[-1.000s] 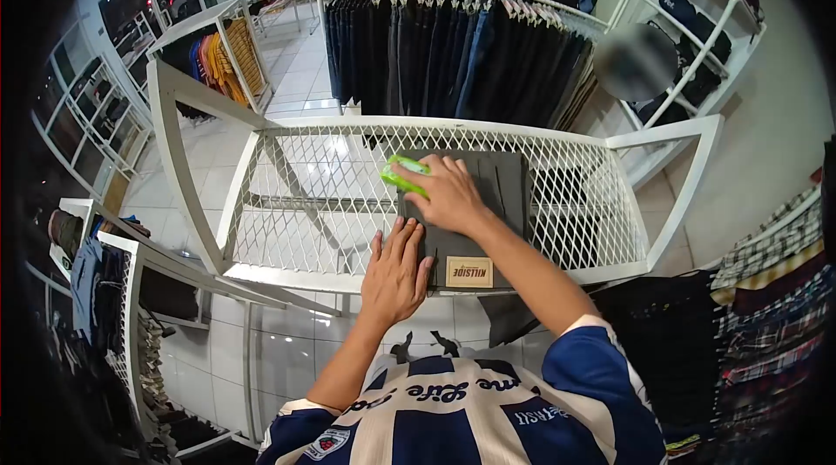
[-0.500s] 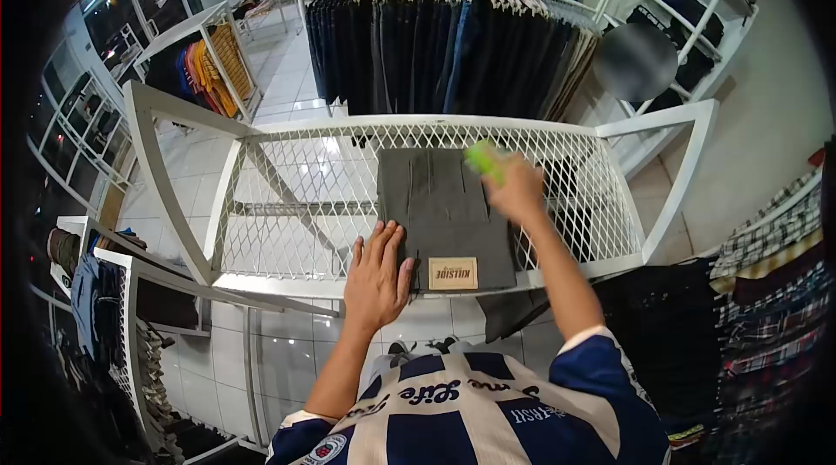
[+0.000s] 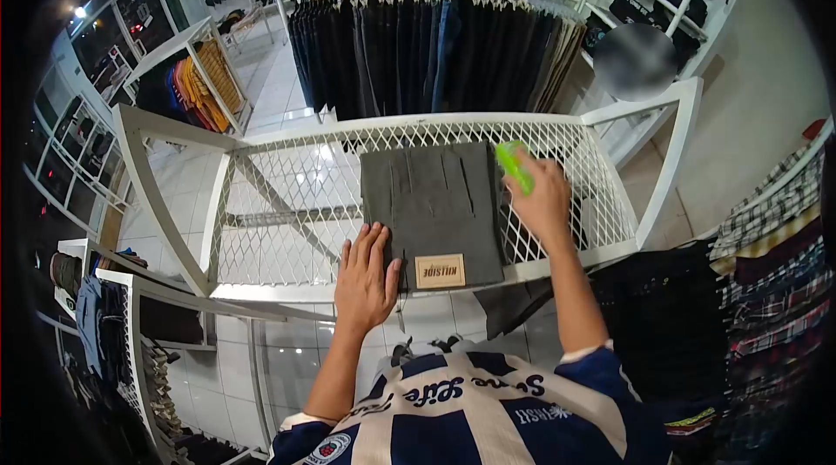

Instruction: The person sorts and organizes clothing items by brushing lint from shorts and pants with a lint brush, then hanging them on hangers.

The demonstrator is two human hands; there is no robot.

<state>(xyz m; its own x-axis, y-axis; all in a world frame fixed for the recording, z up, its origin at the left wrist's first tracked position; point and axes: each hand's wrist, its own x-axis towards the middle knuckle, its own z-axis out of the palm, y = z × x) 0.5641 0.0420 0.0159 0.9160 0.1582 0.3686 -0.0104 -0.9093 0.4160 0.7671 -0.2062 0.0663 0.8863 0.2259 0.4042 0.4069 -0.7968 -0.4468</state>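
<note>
Folded dark grey trousers [image 3: 431, 195] lie on the white mesh rack top [image 3: 287, 252], with a tan label [image 3: 440, 272] near their front edge. My left hand [image 3: 366, 278] rests flat on the lower left edge of the trousers, fingers stretched out and slightly spread. Closed around a small bright green tool [image 3: 515, 171], my right hand [image 3: 544, 204] is at the right edge of the trousers. The tool is partly covered by my fingers, and I cannot tell its exact kind.
Another dark garment [image 3: 514, 304] hangs below the rack's front edge at the right. Beyond the rack stands a rail of hanging trousers [image 3: 418, 51]. Caps [image 3: 644, 8] sit on shelves at the back right. Checked shirts [image 3: 771, 291] hang to the right, and a white shelf frame [image 3: 131, 334] stands left.
My right hand has moved the green tool off the upper part of the trousers toward their right side. My left hand stays on the trousers. The whole view has shifted slightly.
</note>
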